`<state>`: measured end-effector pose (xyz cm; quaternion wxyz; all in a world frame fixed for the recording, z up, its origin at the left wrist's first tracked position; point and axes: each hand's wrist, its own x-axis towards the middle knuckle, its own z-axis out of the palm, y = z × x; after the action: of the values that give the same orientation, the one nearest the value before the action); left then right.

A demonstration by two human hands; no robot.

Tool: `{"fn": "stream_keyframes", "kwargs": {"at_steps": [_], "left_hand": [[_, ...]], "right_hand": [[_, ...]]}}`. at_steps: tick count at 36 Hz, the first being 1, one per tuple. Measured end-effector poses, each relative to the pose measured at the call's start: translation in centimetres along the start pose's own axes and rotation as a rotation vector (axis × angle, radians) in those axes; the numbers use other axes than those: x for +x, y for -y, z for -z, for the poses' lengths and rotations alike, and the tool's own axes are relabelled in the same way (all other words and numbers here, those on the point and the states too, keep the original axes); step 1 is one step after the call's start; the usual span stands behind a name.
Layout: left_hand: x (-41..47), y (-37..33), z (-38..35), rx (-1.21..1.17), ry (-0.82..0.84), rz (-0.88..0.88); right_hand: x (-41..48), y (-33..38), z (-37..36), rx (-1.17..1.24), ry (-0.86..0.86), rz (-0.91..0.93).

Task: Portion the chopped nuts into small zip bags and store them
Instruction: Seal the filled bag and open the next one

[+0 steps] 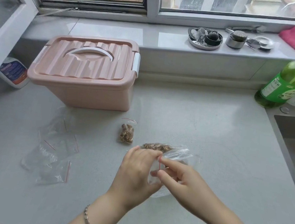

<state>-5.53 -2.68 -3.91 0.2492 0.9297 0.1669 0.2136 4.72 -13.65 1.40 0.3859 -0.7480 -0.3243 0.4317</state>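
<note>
Both hands work at the red zip strip of a small zip bag held just above the counter: the left hand has its grip closed around the bag's body and upper edge, and the right hand has thumb and forefinger pinched shut on the strip at two spots. Whether this bag already has nuts in it I cannot tell, since the hands cover most of it. Just behind the hands lies the larger clear bag of chopped nuts, its mouth loose; one filled small bag lies on the counter between that and the pink storage box, whose lid is on. A scatter of empty zip bags lies to the left. The likely trouble from here is the seal catching only partly, so pieces would spill when the bag is laid down or dropped in the box; a crumb in the track would cause that. A careless elbow or wrist could also drag the open supply bag and tip nuts across the counter. The box must still be unlatched before anything is stored. As for writing, the green bottle and the white bottle both carry printed labels, but nothing on them is legible
</note>
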Motion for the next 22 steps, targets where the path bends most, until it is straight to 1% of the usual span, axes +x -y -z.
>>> {"fn": "stream_keyframes", "kwargs": {"at_steps": [3, 10, 14, 16, 17, 19, 20, 21, 22], "left_hand": [[0.0, 0.2, -0.1, 0.045, 0.029, -0.018], [-0.2, 0.3, -0.6, 0.095, 0.034, -0.019], [-0.4, 0.3, -0.8, 0.119, 0.018, -0.008], [-0.4, 0.2, -0.9, 0.120, 0.004, 0.032], [-0.4, 0.2, -0.9, 0.115, 0.003, 0.063], [-0.4, 0.5, -0.8, 0.101, 0.009, 0.121], [-0.6, 0.6, -0.8, 0.086, 0.022, 0.151], [-0.7, 0.8, -0.7, 0.061, 0.038, 0.190], [-0.9, 1.0, -0.7, 0.022, 0.062, 0.243]], "right_hand": [[-0.1, 0.0, 0.0, -0.054, 0.037, -0.006], [0.0, -0.4, 0.1, -0.184, 0.072, -0.010], [-0.4, -0.7, 0.2, -0.180, 0.067, 0.014], [-0.5, -1.0, 0.6, -0.126, 0.014, 0.051], [-0.5, -1.4, 0.9, -0.091, -0.040, 0.064], [-0.2, -3.2, 1.8, -0.075, -0.223, 0.067], [0.1, -4.7, 2.3, -0.118, -0.317, 0.038], [0.4, -6.4, 2.9, -0.178, -0.383, -0.031], [0.6, -8.2, 3.4, -0.244, -0.416, -0.146]]}}
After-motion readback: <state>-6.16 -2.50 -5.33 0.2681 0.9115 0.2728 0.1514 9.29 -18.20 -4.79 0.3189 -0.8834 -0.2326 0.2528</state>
